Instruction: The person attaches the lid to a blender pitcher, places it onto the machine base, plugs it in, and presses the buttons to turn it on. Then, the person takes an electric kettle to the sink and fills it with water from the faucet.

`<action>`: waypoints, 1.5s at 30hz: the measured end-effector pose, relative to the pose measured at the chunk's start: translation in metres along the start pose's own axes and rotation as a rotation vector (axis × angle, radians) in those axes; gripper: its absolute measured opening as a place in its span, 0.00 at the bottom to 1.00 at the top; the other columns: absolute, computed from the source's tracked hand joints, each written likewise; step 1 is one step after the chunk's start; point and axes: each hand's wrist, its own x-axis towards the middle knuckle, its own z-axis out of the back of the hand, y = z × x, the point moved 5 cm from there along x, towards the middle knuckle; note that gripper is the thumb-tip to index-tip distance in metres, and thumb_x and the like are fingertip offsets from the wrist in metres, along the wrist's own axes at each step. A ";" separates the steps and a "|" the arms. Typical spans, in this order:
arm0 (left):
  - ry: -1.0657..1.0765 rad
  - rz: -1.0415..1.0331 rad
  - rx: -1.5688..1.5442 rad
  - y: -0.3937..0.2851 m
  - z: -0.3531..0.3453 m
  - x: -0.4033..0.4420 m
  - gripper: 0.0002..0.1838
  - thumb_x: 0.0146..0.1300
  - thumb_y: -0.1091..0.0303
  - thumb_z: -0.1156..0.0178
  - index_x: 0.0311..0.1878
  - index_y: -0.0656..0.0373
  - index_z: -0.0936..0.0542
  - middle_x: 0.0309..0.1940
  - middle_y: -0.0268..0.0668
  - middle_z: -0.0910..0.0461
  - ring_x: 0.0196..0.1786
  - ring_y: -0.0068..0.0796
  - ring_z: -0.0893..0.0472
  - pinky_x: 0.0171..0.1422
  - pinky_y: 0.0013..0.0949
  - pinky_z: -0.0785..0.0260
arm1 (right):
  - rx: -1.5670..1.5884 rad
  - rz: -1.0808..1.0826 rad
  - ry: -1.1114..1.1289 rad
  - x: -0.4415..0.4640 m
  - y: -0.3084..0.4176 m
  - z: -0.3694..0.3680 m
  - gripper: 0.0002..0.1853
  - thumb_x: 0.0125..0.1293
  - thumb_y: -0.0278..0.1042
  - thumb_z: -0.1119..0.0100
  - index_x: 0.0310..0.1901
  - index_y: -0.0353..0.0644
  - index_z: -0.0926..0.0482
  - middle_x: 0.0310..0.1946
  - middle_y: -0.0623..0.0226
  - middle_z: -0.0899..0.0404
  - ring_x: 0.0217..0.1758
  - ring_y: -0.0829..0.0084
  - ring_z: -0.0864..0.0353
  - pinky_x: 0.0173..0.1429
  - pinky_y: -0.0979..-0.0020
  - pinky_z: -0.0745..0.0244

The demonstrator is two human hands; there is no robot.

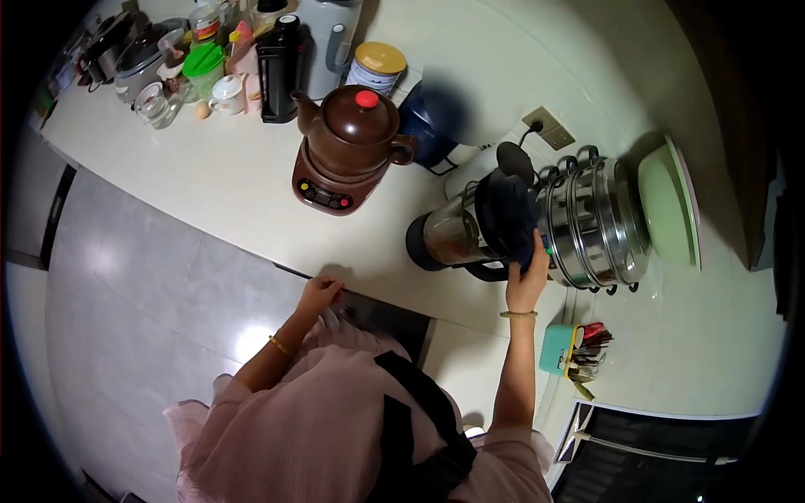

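My right hand (527, 285) grips the black lid end of a clear blender jug (453, 230), with the thumb on the near side and part of the fingers hidden behind the lid. Inside the jug is something reddish-brown, too blurred to name. A dark round base (423, 245) is at the jug's lower end, on the counter. My left hand (320, 293) rests by the counter's front edge, fingers curled in, with nothing seen in them. Beyond it stands a brown teapot (356, 126) with a red knob, on a brown electric heater base (331, 189).
Stacked steel steamer pots (587, 222) and a pale green basin (662, 205) stand right of the jug. A teal utensil holder (556, 350) is nearer me. Along the back are a black thermos (281, 71), a yellow-lidded tin (377, 63) and a wall socket (549, 127).
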 end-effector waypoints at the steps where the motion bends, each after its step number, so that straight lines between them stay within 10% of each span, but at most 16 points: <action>1: -0.001 0.003 -0.010 0.001 0.003 -0.002 0.09 0.57 0.68 0.47 0.30 0.64 0.24 0.21 0.32 0.26 0.23 0.19 0.27 0.28 0.21 0.35 | 0.000 0.004 0.007 -0.001 0.000 -0.003 0.33 0.43 0.17 0.53 0.57 0.43 0.38 0.44 0.54 0.32 0.47 0.55 0.33 0.54 0.65 0.39; 20: 0.028 0.022 0.065 -0.006 0.019 -0.005 0.08 0.58 0.68 0.47 0.30 0.63 0.24 0.19 0.30 0.28 0.21 0.18 0.30 0.25 0.21 0.38 | -0.294 0.007 0.266 0.001 -0.012 -0.008 0.33 0.49 0.32 0.39 0.59 0.51 0.40 0.39 0.57 0.34 0.40 0.56 0.32 0.42 0.65 0.35; 26: 0.030 0.012 0.162 -0.016 0.017 -0.006 0.08 0.58 0.67 0.47 0.30 0.62 0.24 0.20 0.30 0.26 0.21 0.18 0.30 0.25 0.21 0.38 | -0.515 0.107 0.215 0.003 0.000 0.007 0.34 0.48 0.45 0.38 0.58 0.54 0.38 0.52 0.60 0.36 0.56 0.62 0.38 0.53 0.56 0.40; 37: 0.040 0.068 0.249 -0.027 0.016 -0.009 0.08 0.57 0.64 0.46 0.32 0.60 0.24 0.22 0.30 0.26 0.24 0.18 0.28 0.29 0.20 0.34 | -0.237 0.179 0.216 0.013 0.023 -0.021 0.38 0.44 0.50 0.38 0.58 0.50 0.40 0.62 0.59 0.47 0.66 0.61 0.49 0.64 0.52 0.54; 45: 0.020 -0.003 0.187 -0.051 0.010 -0.005 0.06 0.59 0.67 0.48 0.30 0.58 0.25 0.21 0.29 0.26 0.23 0.17 0.29 0.27 0.19 0.37 | 0.111 -0.207 0.026 -0.025 -0.056 0.010 0.43 0.38 0.44 0.31 0.56 0.36 0.40 0.50 0.53 0.32 0.53 0.56 0.33 0.57 0.65 0.40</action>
